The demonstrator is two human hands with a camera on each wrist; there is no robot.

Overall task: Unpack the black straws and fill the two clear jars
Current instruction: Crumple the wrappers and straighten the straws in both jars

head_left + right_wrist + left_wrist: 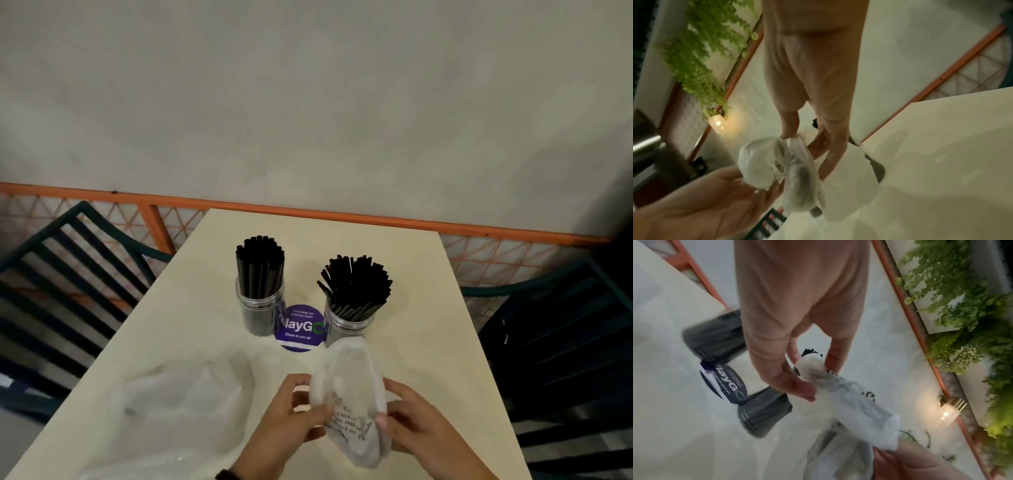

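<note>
Two clear jars stand mid-table, both packed with black straws: the left jar (260, 308) holds a tight upright bundle, the right jar (349, 318) a fanned-out bunch. Near the front edge both hands hold a crumpled white plastic wrapper (349, 404) with black print. My left hand (298, 411) pinches its left side with thumb and fingers, and my right hand (404, 421) grips its right side. The left wrist view shows the left hand (807, 369) pinching the wrapper (855, 399). The right wrist view shows the right hand (807, 146) clutching the bunched wrapper (777, 162).
A second clear plastic bag (178, 404) lies flat on the cream table (428, 342) to the left of my hands. A purple round sticker (301, 329) sits between the jars. Dark slatted chairs (68, 291) flank the table; an orange-framed lattice runs behind it.
</note>
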